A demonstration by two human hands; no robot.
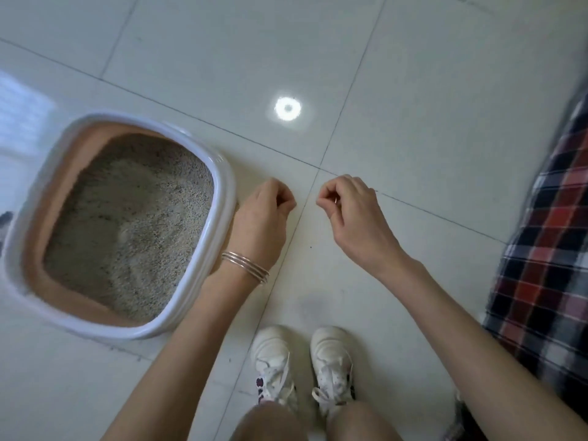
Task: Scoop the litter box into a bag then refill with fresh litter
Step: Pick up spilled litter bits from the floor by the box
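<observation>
Here the litter box (219, 198) sits just left of both empty, curled hand grips: left hand (264, 214), right hand (350, 211).

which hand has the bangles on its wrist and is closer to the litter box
The left hand: thin bangles circle its wrist, right beside the litter box rim. The right hand has a bare wrist, farther off.

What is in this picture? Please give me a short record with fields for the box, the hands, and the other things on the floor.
litter box: white rim, tan inside, on the floor at left
litter: grey, uneven, fills the bottom
left hand: fingers curled, holds nothing, beside the box rim
right hand: fingers curled, holds nothing
bracelets: on left wrist
shoes: white
cloth: plaid, at right
scoop, bag: not in view
</observation>
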